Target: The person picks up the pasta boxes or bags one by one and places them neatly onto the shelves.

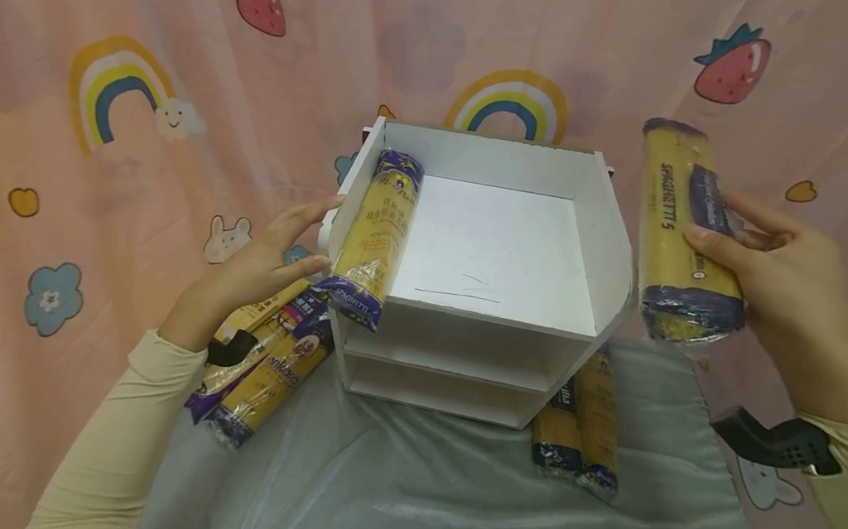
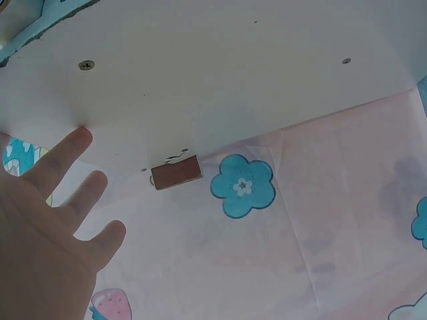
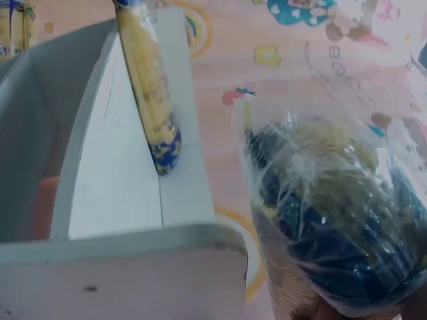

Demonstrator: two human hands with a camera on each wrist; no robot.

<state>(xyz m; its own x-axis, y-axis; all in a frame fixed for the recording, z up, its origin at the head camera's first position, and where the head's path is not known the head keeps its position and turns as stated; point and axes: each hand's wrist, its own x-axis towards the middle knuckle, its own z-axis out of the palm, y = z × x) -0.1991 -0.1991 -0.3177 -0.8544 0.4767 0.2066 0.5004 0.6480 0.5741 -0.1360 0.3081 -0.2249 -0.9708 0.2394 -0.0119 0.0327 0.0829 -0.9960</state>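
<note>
My right hand [image 1: 790, 268] grips a spaghetti pack [image 1: 676, 234] with blue ends, held up to the right of a white shelf unit [image 1: 496, 245]. In the right wrist view the clear wrapped end of this spaghetti pack [image 3: 327, 200] fills the right side. Fingers of my left hand [image 1: 268, 252] are spread at the unit's left side panel; in the left wrist view the left hand [image 2: 53, 220] has one fingertip right at the white panel [image 2: 200, 80]. Another spaghetti pack [image 1: 381, 236] lies on the top shelf along its left wall, its near end jutting past the front edge.
Several pasta packs [image 1: 274, 369] lie heaped left of the unit on a grey-green cloth [image 1: 406, 487]. Two more packs [image 1: 580, 418] lie by its right side. Lower shelves [image 1: 446, 358] open toward the front. A pink patterned curtain [image 1: 320, 65] hangs behind.
</note>
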